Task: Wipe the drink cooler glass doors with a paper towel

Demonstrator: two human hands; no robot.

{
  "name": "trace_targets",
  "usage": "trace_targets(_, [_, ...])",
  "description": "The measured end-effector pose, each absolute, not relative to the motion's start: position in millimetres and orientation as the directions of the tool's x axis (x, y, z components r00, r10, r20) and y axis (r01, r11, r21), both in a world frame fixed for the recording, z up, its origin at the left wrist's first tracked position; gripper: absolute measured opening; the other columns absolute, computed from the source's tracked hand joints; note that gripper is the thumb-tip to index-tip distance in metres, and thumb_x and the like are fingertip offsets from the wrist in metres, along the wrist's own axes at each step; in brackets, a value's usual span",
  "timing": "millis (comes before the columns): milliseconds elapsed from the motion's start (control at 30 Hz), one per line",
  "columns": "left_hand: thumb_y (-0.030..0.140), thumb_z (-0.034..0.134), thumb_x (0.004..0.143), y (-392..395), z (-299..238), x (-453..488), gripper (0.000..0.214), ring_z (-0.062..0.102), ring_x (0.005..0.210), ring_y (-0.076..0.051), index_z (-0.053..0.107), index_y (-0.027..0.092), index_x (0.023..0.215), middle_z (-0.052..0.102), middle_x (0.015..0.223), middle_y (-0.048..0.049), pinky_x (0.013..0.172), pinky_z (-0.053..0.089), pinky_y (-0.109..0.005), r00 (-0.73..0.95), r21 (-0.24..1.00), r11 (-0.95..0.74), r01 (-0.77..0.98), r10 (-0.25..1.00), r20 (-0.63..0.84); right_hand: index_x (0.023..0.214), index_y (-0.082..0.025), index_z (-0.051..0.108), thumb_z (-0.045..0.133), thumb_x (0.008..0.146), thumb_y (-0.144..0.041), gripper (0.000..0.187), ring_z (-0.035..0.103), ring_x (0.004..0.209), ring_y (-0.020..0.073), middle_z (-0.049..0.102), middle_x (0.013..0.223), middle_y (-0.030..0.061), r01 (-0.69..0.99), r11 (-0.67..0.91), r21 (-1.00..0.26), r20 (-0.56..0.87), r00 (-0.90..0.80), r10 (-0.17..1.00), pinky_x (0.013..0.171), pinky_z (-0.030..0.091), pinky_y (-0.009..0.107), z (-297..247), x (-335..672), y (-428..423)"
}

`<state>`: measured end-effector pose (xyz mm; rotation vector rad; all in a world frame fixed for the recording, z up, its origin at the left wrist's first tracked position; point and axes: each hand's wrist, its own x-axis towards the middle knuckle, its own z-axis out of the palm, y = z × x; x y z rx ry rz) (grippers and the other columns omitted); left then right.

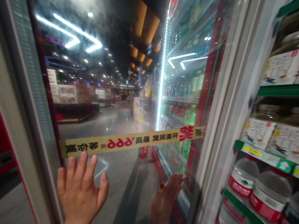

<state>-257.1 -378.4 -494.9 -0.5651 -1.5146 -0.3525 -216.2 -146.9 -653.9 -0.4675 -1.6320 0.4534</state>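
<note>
Framed glass door [126, 116]; reversed-print yellow strip [133, 142] across

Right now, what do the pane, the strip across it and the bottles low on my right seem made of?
Pane: smooth, probably glass; see-through, with reflections. Strip: matte-looking film or paper; thin, flat, printed. Bottles: glossy, likely plastic; clear bodies catch light.

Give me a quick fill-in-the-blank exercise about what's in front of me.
The hand with widely spread fingers is the person's ____ one.
Lettering on the yellow strip across the glass door is black and ____.
The white arrow on the green tag points ____.
The shelf edge under the upper right jars is ____.

Missing words: left; red; up; green.
</note>
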Motion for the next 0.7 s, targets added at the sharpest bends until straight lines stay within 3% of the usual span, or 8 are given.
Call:
trace_targets(233, [0.022, 0.07, 0.094, -377.8, -499.9, -272.0, 0.091, 0.02, 0.174, -0.025, 0.03, 0.023, 0.176, 0.028, 0.182, -0.0068, 0.145, 0.013, -0.052, 0.045, -0.116, 0.813, 0.571, 0.11, 0.993, 0.18, -0.025, 0.01, 0.04, 0.113, -0.033, 0.075, 0.004, 0.174, 0.0423, 0.005, 0.187, 0.0128, -0.067, 0.836, -0.544, 0.839, -0.051, 0.541, 0.131, 0.009, 0.089, -662.6, -226.0, -154.3])
trace_targets(400, [0.023, 0.07, 0.096, -377.4, -499.8, -273.1, 0.091, 0.018, 0.174, -0.024, 0.028, 0.024, 0.176, 0.028, 0.182, -0.0062, 0.145, 0.011, -0.051, 0.014, -0.093, 0.8, 0.592, 0.105, 0.994, 0.18, -0.023, -0.004, 0.031, 0.114, -0.033, 0.075, -0.006, 0.172, 0.0425, -0.003, 0.186, 0.0159, -0.007, 0.881, -0.472, 0.88, -0.069, 0.471, 0.129, 0.014, 0.091, -642.9, -214.7, -156.2])
trace_targets(567, [0.024, 0.071, 0.095, -383.6, -501.2, -275.9, 0.093, 0.017, 0.174, -0.028, 0.026, 0.022, 0.176, 0.027, 0.183, -0.0093, 0.144, 0.013, -0.054, 0.0, -0.122, 0.798, 0.59, 0.151, 0.989, 0.18, -0.019, -0.003, 0.027, 0.114, -0.032, 0.073, 0.006, 0.175, 0.0404, 0.01, 0.186, 0.0229, 0.066, 0.901, -0.429, 0.903, 0.024, 0.428, 0.133, 0.019, 0.083, -510.7, -220.0, -120.9])
trace_targets(600, [0.024, 0.071, 0.095, -383.8, -501.2, -276.5, 0.093, 0.016, 0.174, -0.028, 0.026, 0.021, 0.176, 0.026, 0.183, -0.0097, 0.144, 0.012, -0.053, 0.008, -0.123, 0.8, 0.588, 0.147, 0.989, 0.179, -0.015, -0.004, 0.026, 0.114, -0.031, 0.073, 0.009, 0.174, 0.0433, 0.013, 0.185, 0.0269, 0.052, 0.919, -0.39, 0.921, 0.022, 0.39, 0.129, 0.02, 0.088, -476.4, -224.2, -118.4])
trace_targets(667, [0.024, 0.072, 0.094, -382.6, -501.2, -277.2, 0.093, 0.015, 0.175, -0.027, 0.028, 0.02, 0.176, 0.027, 0.183, -0.0102, 0.144, 0.01, -0.051, 0.026, -0.129, 0.795, 0.592, 0.141, 0.99, 0.18, -0.02, -0.005, 0.029, 0.115, -0.032, 0.074, 0.013, 0.175, 0.0367, 0.017, 0.186, 0.02, 0.04, 0.96, -0.277, 0.961, -0.01, 0.277, 0.133, 0.021, 0.081, -417.7, -233.3, -127.6])
trace_targets(700, [0.024, 0.073, 0.094, -381.6, -501.5, -277.1, 0.093, 0.016, 0.175, -0.026, 0.028, 0.02, 0.176, 0.028, 0.183, -0.0102, 0.145, 0.009, -0.05, 0.026, -0.127, 0.79, 0.6, 0.14, 0.99, 0.18, -0.02, -0.003, 0.032, 0.114, -0.03, 0.076, 0.014, 0.175, 0.0355, 0.018, 0.186, 0.019, 0.017, 0.989, -0.147, 0.988, -0.049, 0.147, 0.135, 0.018, 0.079, -398.1, -237.1, -138.6])
